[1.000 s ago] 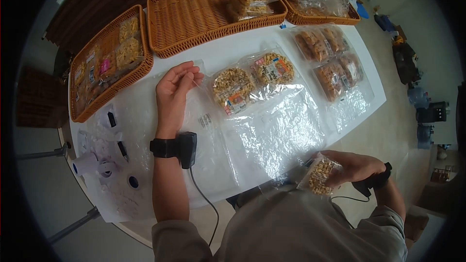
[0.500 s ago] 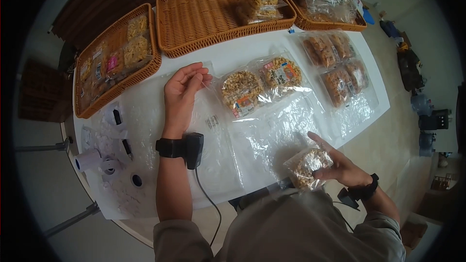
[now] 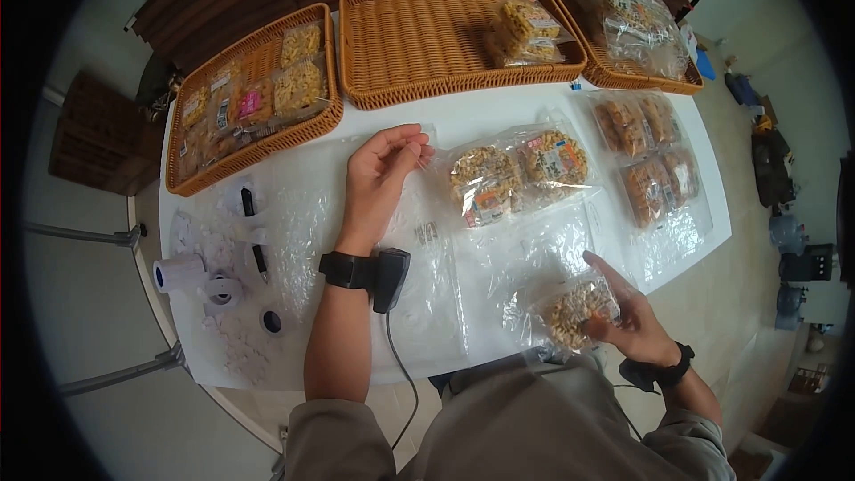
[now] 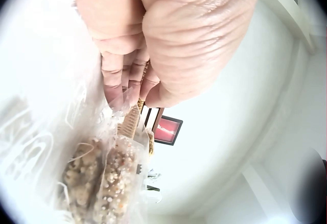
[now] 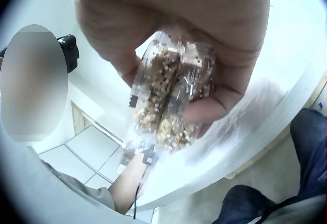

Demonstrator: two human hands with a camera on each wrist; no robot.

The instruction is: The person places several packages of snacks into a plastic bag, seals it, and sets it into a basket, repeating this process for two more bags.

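My left hand [image 3: 381, 180] pinches the edge of a clear plastic bag between thumb and fingertips. Inside that bag lie two puffed-grain snack packs [image 3: 485, 175] with bright labels, side by side on the table; the left wrist view shows the bag's film [image 4: 120, 104] at my fingertips. Near the table's front edge, my right hand [image 3: 637, 325] grips another wrapped snack pack [image 3: 577, 312], thumb on one side and fingers on the other. Up close in the right wrist view, this pack [image 5: 166, 96] shows two clumps of puffed grains side by side in shiny clear film.
Wicker trays stand along the back: one with several packs at left [image 3: 254, 165], a middle one [image 3: 419, 36], and one at right [image 3: 655, 78]. Bags of brown pastries [image 3: 650, 169] lie at the right. Tape rolls [image 3: 178, 273] and black markers [image 3: 259, 263] lie at the left.
My right hand has brought the snack pack from beside my body forward over the table's front edge. The left hand keeps its pinch on the bag. The head view has shifted.
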